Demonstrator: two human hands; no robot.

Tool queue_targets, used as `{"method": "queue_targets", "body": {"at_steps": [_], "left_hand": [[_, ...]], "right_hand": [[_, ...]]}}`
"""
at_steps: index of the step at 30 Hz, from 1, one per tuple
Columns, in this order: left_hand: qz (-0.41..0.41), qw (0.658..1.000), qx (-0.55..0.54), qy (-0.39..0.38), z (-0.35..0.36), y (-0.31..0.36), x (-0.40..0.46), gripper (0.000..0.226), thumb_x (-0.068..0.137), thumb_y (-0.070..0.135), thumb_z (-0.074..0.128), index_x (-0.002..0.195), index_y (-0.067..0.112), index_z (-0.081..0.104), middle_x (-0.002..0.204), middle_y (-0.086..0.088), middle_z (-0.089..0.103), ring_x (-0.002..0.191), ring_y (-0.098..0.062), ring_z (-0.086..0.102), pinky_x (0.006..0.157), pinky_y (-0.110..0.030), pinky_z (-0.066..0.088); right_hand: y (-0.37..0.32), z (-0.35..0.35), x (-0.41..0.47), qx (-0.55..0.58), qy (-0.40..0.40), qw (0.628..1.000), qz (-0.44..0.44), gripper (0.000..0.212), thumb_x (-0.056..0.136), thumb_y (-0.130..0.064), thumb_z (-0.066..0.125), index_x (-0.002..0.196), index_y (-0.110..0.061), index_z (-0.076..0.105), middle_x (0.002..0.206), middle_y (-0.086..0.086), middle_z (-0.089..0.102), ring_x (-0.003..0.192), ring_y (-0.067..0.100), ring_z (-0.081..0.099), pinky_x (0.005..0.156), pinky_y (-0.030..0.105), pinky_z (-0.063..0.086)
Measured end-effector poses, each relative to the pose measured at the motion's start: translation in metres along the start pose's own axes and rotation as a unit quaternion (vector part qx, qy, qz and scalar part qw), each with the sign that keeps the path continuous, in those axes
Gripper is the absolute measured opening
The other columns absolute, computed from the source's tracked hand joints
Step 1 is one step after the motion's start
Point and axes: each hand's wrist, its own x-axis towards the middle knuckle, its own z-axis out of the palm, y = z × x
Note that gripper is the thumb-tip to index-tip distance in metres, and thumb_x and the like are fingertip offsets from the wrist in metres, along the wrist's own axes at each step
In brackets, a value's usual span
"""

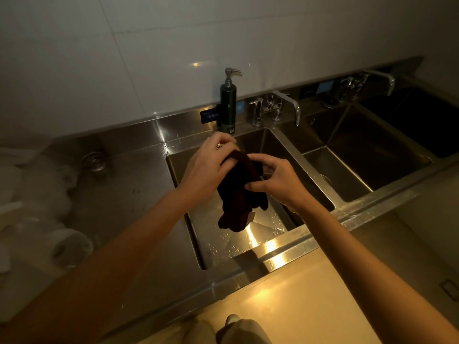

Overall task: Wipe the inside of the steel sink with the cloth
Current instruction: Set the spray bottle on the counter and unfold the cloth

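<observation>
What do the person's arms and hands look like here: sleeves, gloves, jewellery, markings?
Both forearms are bare as far as the frame shows: no sleeves, no gloves, no watch or wristband. The left hand bears a small dark mark on a finger, either a ring or a tattoo; the dim light leaves it unclear. The right hand shows nothing worn.

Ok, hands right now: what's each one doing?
Left hand: holds the cloth at its top, above the sink.
Right hand: pinches the cloth's side.
</observation>
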Motion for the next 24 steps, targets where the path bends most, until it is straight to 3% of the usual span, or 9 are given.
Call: {"method": "queue_targets", "body": {"at_steps": [5, 9, 12, 19, 24], "left_hand": [[-0.021, 0.999, -0.033, 0.019, -0.017, 0.003, 0.010, 0.021, 0.097, 0.025, 0.043, 0.107, 0.015, 0.060, 0.097, 0.001, 0.062, 0.089, -0.011, 0.058, 0.079, -0.036, 0.051], [-0.025, 0.995, -0.086, 0.053, -0.031, 0.003, 0.015, 0.016, 0.099, 0.017, 0.046, 0.106, 0.014, 0.060, 0.095, 0.000, 0.062, 0.086, -0.006, 0.058, 0.072, -0.020, 0.047], [-0.017, 0.995, -0.083, 0.057, -0.029, 0.009, 0.012, 0.015, 0.098, 0.017, 0.047, 0.103, 0.016, 0.061, 0.093, 0.004, 0.061, 0.083, -0.004, 0.056, 0.070, -0.015, 0.041], [0.002, 0.995, -0.085, 0.056, -0.029, 0.012, 0.015, 0.017, 0.098, 0.018, 0.046, 0.106, 0.017, 0.061, 0.097, 0.004, 0.062, 0.088, -0.003, 0.056, 0.074, -0.011, 0.039], [0.015, 0.994, -0.096, 0.057, -0.034, 0.017, 0.021, 0.017, 0.098, 0.015, 0.048, 0.106, 0.015, 0.062, 0.097, 0.004, 0.062, 0.087, 0.000, 0.055, 0.073, -0.005, 0.038]], "right_hand": [[-0.013, 0.007, 0.008, -0.003, -0.006, 1.000, -0.017, 0.053, 0.078, -0.001, 0.072, 0.124, -0.023, 0.058, 0.112, -0.007, 0.065, 0.101, 0.001, 0.063, 0.077, 0.018, 0.054], [-0.026, 0.001, 0.009, -0.040, 0.076, 0.996, -0.036, 0.027, 0.088, -0.011, 0.064, 0.109, -0.028, 0.064, 0.103, -0.012, 0.066, 0.098, 0.001, 0.063, 0.080, 0.024, 0.054], [-0.025, 0.002, 0.007, -0.104, 0.127, 0.985, -0.050, 0.022, 0.088, -0.013, 0.064, 0.099, -0.032, 0.066, 0.099, -0.013, 0.066, 0.101, 0.004, 0.061, 0.090, 0.033, 0.052], [-0.028, 0.005, -0.005, -0.111, 0.188, 0.973, -0.069, 0.022, 0.088, -0.013, 0.065, 0.103, -0.030, 0.066, 0.099, -0.013, 0.066, 0.098, -0.004, 0.059, 0.077, 0.012, 0.047], [-0.032, -0.003, -0.012, -0.122, 0.211, 0.966, -0.081, 0.022, 0.085, -0.015, 0.069, 0.102, -0.028, 0.067, 0.096, -0.014, 0.067, 0.096, -0.003, 0.060, 0.081, 0.017, 0.049]]}}
